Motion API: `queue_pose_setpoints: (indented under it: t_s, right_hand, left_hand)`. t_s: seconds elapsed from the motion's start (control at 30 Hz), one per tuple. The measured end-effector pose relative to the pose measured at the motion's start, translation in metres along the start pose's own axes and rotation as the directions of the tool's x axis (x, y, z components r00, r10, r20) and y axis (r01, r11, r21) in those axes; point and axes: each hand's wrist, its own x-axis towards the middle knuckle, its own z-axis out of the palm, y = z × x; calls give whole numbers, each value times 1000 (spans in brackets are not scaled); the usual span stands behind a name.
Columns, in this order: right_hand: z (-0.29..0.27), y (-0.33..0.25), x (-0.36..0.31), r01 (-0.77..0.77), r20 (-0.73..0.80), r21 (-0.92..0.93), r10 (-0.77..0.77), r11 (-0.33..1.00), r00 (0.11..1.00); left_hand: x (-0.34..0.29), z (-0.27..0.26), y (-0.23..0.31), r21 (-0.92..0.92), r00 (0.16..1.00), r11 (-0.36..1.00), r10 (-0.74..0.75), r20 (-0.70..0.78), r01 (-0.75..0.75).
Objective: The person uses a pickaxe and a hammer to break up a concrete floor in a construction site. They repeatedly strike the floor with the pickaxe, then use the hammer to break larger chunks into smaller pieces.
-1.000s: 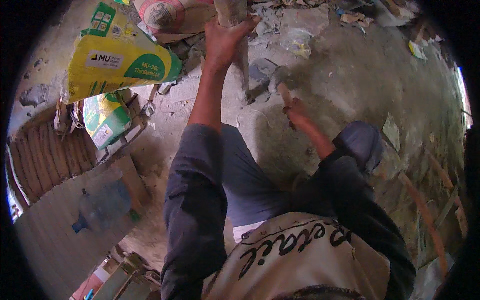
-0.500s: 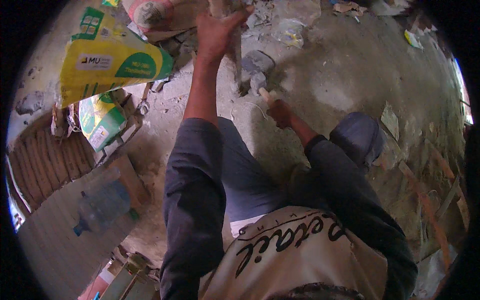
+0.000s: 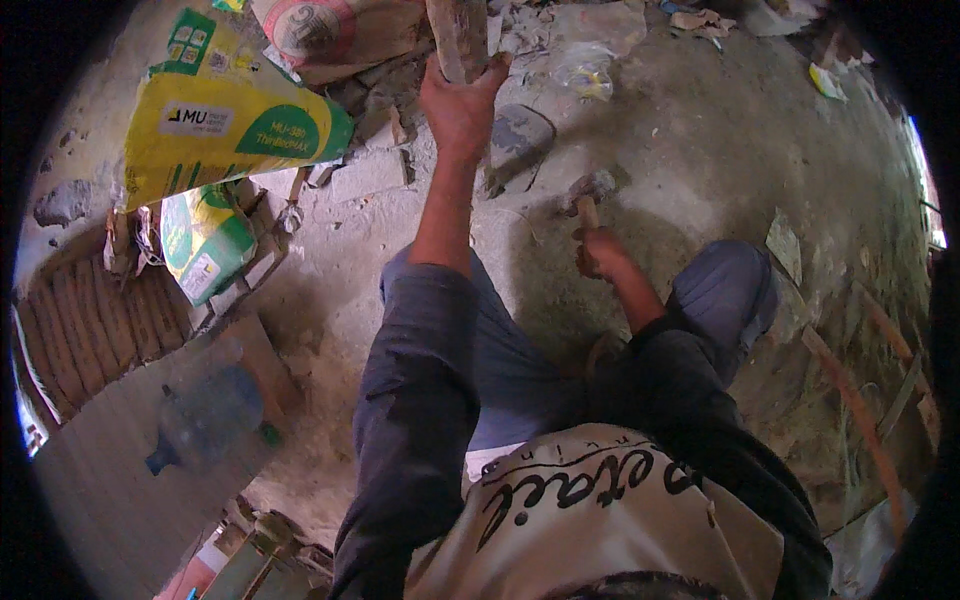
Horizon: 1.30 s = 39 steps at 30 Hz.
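My left hand (image 3: 462, 105) is closed around a rough wooden post (image 3: 456, 38) at the top of the view. The post's upper end runs out of the picture, and my forearm hides much of its lower part. In my right hand (image 3: 603, 252) is a hammer (image 3: 590, 196), gripped by its light wooden handle. Its greyish, dusty head is raised a little right of the post and apart from it. A dark grey stone slab (image 3: 522, 145) lies on the floor between the post and the hammer.
A yellow-green bag (image 3: 235, 140) and a smaller one (image 3: 205, 245) lie at left, below a reddish-white sack (image 3: 335, 35). A blue water jug (image 3: 210, 415) rests on a board (image 3: 130, 490). Wood strips (image 3: 855, 400) lie at right, plastic scrap (image 3: 585, 75) at the top.
My right hand has swung the hammer to the right, away from the stone slab. My left hand sits slightly lower and further right on the post.
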Motion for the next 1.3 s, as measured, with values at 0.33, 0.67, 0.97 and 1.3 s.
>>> queue_pose_setpoints:
  t_s: [0.33, 0.67, 0.97, 1.3]
  right_hand:
    - [6, 6, 9, 102, 42, -74, -99, 992, 994]
    - [-4, -5, -15, 718, 380, -644, -704, 264, 600]
    - [89, -114, -73, 649, -71, 114, -645, 753, 761]
    - [56, -49, -3, 230, 232, -150, -192, 962, 954]
  left_hand:
    - [8, -28, -36, -29, 980, 982, -184, 73, 186]
    - [5, -7, -23, 89, 896, 972, -233, 378, 216]
    - [10, 10, -43, 105, 867, 936, -352, 353, 337]
    - [16, 4, -47, 128, 914, 954, -296, 277, 271]
